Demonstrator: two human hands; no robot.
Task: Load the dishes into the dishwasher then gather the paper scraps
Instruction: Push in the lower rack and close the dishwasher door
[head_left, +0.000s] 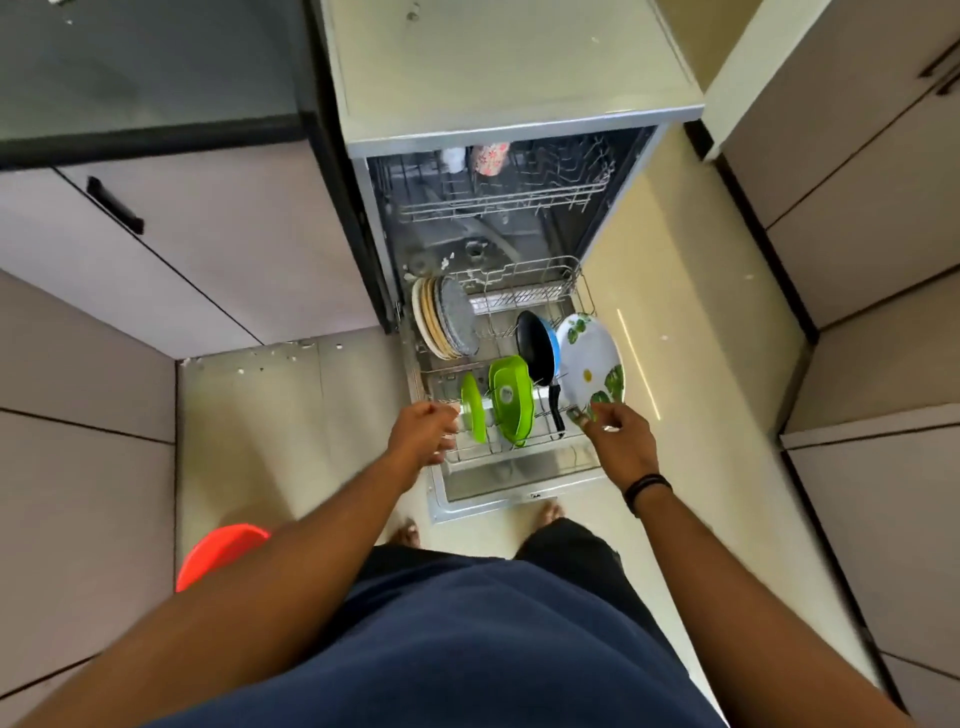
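The dishwasher stands open with its lower rack (582, 291) pulled out over the door. In the rack stand a stack of plates (441, 325), a green lid (472, 408), a green container (511, 397) and a blue-backed black frying pan (537, 345). My right hand (618, 441) grips the lower edge of a white plate with green leaf prints (589, 364), held upright at the rack's right side. My left hand (423, 431) hovers at the rack's front left corner, fingers loosely curled, holding nothing. Paper scraps (280, 353) lie on the floor by the left cabinet.
The upper rack (498, 200) holds a floral cup (489, 156). A red bucket (223, 551) stands on the floor at my left. Cabinets line both sides, with a countertop (498, 67) above the dishwasher. My bare feet are at the door's front edge.
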